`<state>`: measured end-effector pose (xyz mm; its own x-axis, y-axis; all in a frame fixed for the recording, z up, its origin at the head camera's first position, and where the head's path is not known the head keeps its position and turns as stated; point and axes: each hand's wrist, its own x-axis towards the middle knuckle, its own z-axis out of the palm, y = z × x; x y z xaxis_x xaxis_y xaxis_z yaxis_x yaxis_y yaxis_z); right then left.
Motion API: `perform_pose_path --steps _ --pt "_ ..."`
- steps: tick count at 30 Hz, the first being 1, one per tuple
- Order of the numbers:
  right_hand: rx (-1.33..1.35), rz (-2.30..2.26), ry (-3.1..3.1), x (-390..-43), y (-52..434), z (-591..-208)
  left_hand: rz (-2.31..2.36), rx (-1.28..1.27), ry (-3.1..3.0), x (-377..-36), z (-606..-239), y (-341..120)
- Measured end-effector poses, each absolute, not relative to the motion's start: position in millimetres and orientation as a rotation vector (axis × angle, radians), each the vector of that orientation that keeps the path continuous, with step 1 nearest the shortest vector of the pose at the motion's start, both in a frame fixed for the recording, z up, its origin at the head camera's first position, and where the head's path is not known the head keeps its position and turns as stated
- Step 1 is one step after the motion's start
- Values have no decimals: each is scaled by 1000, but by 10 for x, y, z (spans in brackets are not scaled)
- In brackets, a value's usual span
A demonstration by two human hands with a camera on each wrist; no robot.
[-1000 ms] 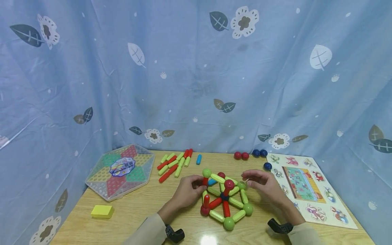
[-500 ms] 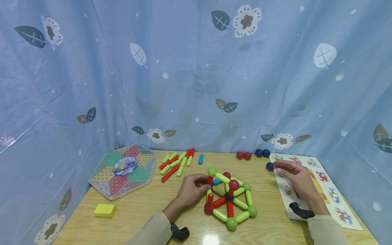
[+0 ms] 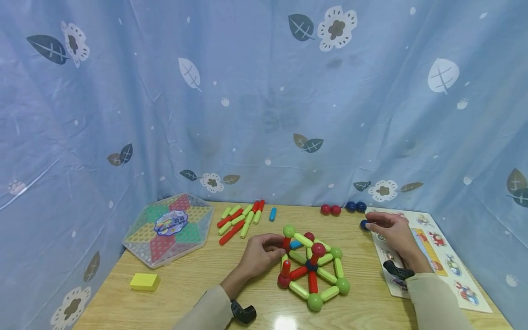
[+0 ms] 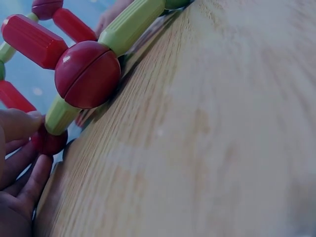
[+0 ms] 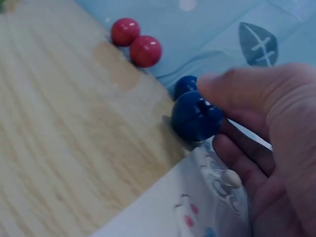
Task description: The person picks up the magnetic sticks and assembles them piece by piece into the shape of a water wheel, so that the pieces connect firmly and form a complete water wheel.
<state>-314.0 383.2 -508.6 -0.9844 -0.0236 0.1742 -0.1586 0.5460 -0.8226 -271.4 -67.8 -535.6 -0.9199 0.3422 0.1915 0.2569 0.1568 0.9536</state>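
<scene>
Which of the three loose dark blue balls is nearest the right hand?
The lone ball beside the left edge of the puzzle board, at the fingers of the right hand; the other two sit together farther back, by the curtain.

And the tabletop [image 3: 189, 277] shows pale, streaky wood grain, smooth enough to throw back a bright glare! The seamed red ball [image 4: 88, 74] gleams, smooth and plastic-looking; the navy ball [image 5: 196, 118] matches that gloss. Fine ridges line the yellow-green rod [image 4: 131, 27], plasticky too. Here's the curtain [image 3: 247, 91], soft creased cloth, and the game board [image 3: 185, 233], shiny, see-through plastic on top.
</scene>
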Motion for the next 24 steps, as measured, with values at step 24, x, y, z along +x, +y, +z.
perform_pose_path --steps 24 --pt "718 1746 -2318 -2570 2906 -4403 1837 693 2423 -2022 -5252 -752"
